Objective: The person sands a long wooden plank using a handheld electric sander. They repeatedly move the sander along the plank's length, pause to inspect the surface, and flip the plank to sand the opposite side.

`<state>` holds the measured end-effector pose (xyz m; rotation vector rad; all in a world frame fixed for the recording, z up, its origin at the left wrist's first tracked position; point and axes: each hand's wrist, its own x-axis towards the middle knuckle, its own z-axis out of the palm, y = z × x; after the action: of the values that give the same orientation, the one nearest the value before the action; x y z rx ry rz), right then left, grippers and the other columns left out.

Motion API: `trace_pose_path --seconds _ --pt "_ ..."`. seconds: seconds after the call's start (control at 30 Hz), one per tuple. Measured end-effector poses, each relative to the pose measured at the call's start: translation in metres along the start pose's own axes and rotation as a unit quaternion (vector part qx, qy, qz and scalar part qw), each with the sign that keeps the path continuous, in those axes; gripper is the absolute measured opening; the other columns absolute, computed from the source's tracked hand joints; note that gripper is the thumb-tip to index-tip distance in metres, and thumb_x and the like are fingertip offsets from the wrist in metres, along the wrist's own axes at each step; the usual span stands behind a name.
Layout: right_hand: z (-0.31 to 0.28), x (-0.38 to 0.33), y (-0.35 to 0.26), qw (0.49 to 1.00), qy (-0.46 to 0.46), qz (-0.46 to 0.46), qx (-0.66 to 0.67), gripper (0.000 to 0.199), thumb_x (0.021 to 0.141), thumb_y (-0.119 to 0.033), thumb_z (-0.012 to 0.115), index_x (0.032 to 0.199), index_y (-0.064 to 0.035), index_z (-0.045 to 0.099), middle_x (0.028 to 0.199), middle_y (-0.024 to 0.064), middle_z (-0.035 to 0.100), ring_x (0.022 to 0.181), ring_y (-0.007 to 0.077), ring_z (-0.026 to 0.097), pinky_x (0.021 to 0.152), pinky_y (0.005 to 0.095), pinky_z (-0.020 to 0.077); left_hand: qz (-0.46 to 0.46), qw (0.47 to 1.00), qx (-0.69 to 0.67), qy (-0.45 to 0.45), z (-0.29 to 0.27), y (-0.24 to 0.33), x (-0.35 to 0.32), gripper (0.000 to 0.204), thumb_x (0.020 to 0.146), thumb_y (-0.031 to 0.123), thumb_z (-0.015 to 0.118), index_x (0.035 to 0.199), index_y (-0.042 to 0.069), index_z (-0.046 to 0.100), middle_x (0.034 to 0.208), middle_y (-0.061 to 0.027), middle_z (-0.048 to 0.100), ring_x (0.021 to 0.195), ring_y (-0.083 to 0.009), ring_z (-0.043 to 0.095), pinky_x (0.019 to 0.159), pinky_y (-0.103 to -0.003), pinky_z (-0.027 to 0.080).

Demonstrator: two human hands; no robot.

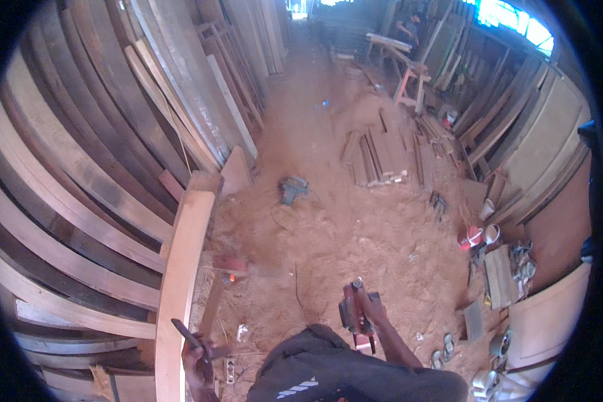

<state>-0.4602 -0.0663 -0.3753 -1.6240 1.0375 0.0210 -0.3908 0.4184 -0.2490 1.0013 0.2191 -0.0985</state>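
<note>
My right hand is closed around a dark, reddish handheld power tool with a small round knob at its far end. The tool hangs above the sawdust floor, just right of my body; its exact kind does not show. On the left, my left hand grips a dark narrow bar-like piece, and its fingers are partly hidden. That hand is beside a long pale wooden plank, which runs away from me along the left side. I cannot tell whether the hand touches the plank.
Many boards lean along the left wall. A teal power tool lies on the sawdust ahead, with stacked wood pieces beyond it. Right are a red bucket, sandals and leaning panels. A person is near a far workbench.
</note>
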Motion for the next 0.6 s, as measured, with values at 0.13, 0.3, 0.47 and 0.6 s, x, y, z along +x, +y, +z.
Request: trace_pose_path --seconds 0.13,0.3,0.47,0.6 --pt "-0.002 0.052 -0.001 0.993 0.005 0.0 -0.12 0.086 0.096 -0.081 0.054 0.127 -0.0038 0.075 0.1 0.0153 0.077 0.09 0.0242 0.074 0.08 0.0407 0.0572 0.007 0.998 0.056 0.003 0.051 -0.011 0.034 0.04 0.084 0.016 0.074 0.12 0.001 0.064 0.092 -0.0089 0.07 0.079 -0.0169 0.064 0.076 -0.033 0.054" --pt "-0.011 0.115 -0.022 0.992 0.009 0.011 -0.128 0.078 0.092 -0.076 0.066 0.114 -0.0015 0.076 0.083 0.0123 0.077 0.072 0.0204 0.076 0.058 0.0358 0.0563 0.117 0.959 0.138 0.22 0.083 -0.027 0.063 0.021 0.096 0.019 0.078 0.1 0.009 0.06 0.078 0.0025 0.055 0.067 -0.0079 0.05 0.062 -0.026 0.04" --pt "0.002 0.142 -0.092 0.992 -0.126 -0.003 0.018 0.053 0.105 -0.059 0.062 0.092 -0.0096 0.074 0.066 -0.0003 0.065 0.052 0.012 0.06 0.048 0.0305 0.0463 0.181 0.853 0.399 0.282 0.113 0.004 0.083 0.033 0.089 0.021 0.088 0.09 0.011 0.057 0.078 0.007 0.049 0.069 -0.0048 0.043 0.061 -0.025 0.036" --pt "0.031 0.154 -0.164 0.99 -0.135 -0.028 0.023 0.049 0.107 -0.055 0.062 0.089 -0.0108 0.072 0.065 -0.0019 0.062 0.049 0.0106 0.056 0.045 0.029 0.0422 0.124 0.935 0.286 0.166 0.147 0.062 0.1 0.037 0.083 0.014 0.093 0.094 0.008 0.059 0.077 0.0048 0.052 0.068 -0.0062 0.045 0.061 -0.026 0.038"
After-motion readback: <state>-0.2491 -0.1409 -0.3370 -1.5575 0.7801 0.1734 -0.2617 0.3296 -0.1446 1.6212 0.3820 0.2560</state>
